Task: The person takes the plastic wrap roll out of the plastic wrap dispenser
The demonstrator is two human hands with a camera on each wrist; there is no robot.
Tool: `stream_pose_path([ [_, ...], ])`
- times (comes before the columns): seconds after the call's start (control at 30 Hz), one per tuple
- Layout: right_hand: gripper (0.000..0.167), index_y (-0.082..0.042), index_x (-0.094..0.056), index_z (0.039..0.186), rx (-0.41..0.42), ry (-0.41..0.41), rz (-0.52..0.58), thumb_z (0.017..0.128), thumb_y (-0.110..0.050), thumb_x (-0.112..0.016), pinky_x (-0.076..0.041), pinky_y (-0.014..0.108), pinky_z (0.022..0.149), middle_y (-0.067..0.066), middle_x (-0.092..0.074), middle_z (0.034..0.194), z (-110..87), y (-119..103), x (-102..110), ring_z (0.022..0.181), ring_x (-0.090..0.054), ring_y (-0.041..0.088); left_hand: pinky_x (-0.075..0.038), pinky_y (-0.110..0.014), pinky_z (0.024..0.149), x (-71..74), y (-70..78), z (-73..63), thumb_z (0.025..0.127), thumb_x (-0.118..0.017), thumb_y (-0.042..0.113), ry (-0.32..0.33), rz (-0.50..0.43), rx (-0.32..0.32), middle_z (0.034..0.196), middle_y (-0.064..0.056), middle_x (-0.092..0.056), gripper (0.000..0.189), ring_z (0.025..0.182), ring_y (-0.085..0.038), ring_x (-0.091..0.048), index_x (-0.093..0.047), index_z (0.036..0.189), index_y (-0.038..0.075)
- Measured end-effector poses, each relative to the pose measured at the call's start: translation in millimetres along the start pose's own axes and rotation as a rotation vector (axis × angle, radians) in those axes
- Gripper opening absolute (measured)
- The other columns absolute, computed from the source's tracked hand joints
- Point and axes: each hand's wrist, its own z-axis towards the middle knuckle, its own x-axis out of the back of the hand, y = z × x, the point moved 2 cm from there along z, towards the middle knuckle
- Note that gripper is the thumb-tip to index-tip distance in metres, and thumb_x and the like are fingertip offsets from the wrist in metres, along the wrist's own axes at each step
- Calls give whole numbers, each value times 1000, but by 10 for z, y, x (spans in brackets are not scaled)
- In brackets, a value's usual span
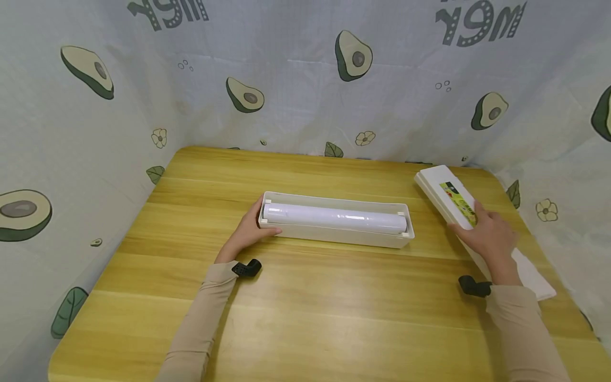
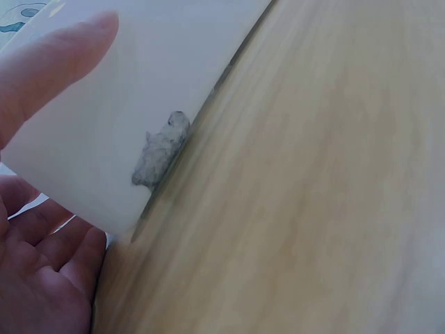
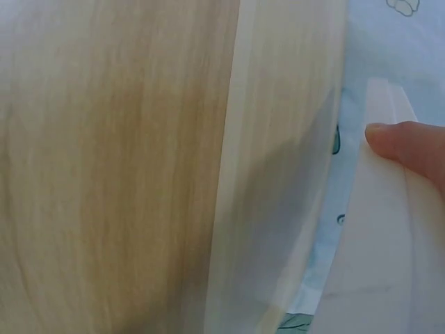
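A long white box (image 1: 336, 237) stands lidless near the middle of the table, with a shiny roll of plastic film (image 1: 329, 216) lying lengthwise inside. My left hand (image 1: 245, 228) grips its left end, thumb on the front wall and fingers behind the end. In the left wrist view, a grey torn patch (image 2: 163, 149) marks the box wall near its lower edge. To the right, my right hand (image 1: 491, 241) holds a long white lid (image 1: 436, 178) with a yellow-green label (image 1: 457, 202). The right wrist view has the thumb (image 3: 400, 142) along the lid's edge.
The wooden table (image 1: 334, 313) has rounded back corners. A white curtain (image 1: 296, 106) printed with avocados hangs right behind it and along both sides. The lid lies slantwise near the table's right edge, and its shadow falls on the wood in the right wrist view.
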Motion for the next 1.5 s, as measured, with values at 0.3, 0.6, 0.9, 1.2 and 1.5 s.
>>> stream_pose_path([
  [0.3,98,-6,-1,150,-39,9,45,84,-65,-43,-29,72,79,43,-24,133,49,100,3,116,-28,56,-44,-46,98,3,-9,-3,77,-76,8,19,7,18,138,-19,-42,99,118,-34,-48,-11,152,10],
  [0.6,97,-5,-4,150,-48,33,63,84,-64,-45,-28,74,77,45,-27,129,38,128,3,113,-28,59,-44,-45,97,8,46,-10,77,-76,8,8,15,21,138,-20,-42,99,118,-34,-48,-11,152,14],
  [0.9,98,-3,-6,150,-87,27,48,84,-65,-43,-31,71,75,46,-29,125,25,188,-39,109,-31,58,-46,-45,95,-15,-202,44,76,-77,10,25,36,8,138,-17,-43,100,116,-33,-50,-13,152,16],
  [1.2,102,-1,2,149,-121,-45,86,84,-67,-42,-24,79,78,54,-17,127,0,244,-95,117,-19,66,-47,-39,92,-30,-275,44,74,-80,18,41,43,-31,134,-12,-47,99,112,-28,-52,-18,151,20],
  [1.5,108,5,5,146,-138,-111,120,83,-69,-42,-19,82,80,58,-11,128,-10,284,-124,116,-15,71,-44,-45,98,-38,-167,13,76,-77,12,32,44,1,140,-16,-42,100,119,-32,-49,-13,152,14],
])
